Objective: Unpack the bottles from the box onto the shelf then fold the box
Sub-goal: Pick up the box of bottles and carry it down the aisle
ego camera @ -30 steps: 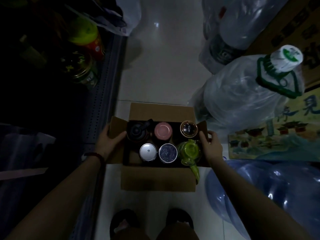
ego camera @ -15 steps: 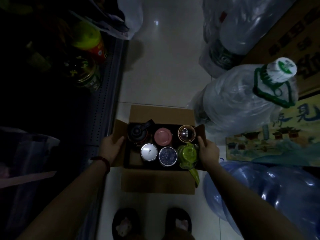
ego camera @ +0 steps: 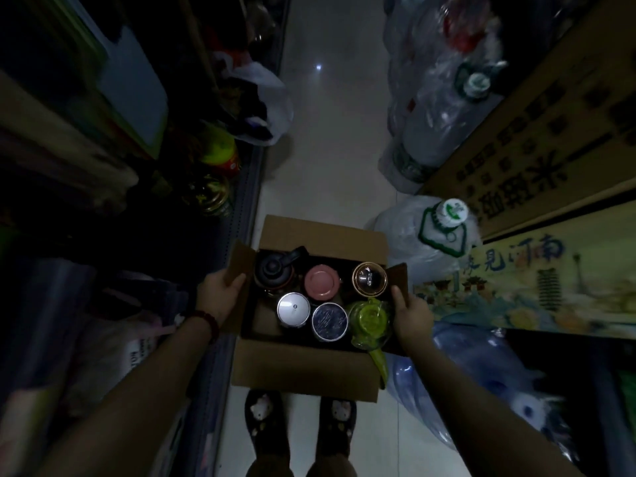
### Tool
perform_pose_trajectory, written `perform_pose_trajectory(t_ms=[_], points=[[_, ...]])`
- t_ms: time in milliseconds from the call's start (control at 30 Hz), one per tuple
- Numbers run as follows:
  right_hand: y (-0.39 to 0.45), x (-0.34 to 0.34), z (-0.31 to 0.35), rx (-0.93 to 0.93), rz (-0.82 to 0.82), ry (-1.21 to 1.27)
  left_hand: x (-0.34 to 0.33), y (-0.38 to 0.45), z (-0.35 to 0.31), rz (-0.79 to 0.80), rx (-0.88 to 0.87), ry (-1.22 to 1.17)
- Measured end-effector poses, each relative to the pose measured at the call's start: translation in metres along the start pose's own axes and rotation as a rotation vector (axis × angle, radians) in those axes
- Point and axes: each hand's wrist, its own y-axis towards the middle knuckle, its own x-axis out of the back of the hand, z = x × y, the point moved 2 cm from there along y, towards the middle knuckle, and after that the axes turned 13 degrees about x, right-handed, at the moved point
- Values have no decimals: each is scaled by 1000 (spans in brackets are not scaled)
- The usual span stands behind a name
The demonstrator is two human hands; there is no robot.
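I'm standing over the box, which sits on the floor right in front of my slippers, all four flaps folded out. My hands are apart, one on each side: the left hand grips the flap at nine o'clock, fingers curled over its edge, and the right hand holds the side at three o'clock, thumb up against the flap there. I'd say that's to steady the box and keep the side flaps out of the way before I reach in.

Six bottles stand upright inside in two rows, tops facing me. Far row: a black bottle with a handle at ten o'clock, a pink lid at twelve, a gold-rimmed lid at two. Near row: a silver lid, a dark blue lid, then a green bottle just beside my right hand, its strap hanging over the near flap.

Nothing is out yet. The shelf runs along my left, at nine to eleven o'clock, very dark, with a couple of jars already on it
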Motion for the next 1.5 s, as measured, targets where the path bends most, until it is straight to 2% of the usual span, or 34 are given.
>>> perform_pose_trajectory(t_ms=[433,833,1000,1133,1500], points=[[-69,168,97,-60,-50,-24,61,-154,-119,18,-96,79],[-125,268,120,-116,-111,-26,66,-270,-184,36,-203,194],[-149,296,117,-133,-146,-61,61,-287,-201,72,-274,265],[-160,308,111,-174,-199,-35,43,-257,-205,122,-301,326],[-213,276,77,-484,-459,187,-9,-275,-253,324,-393,530]])
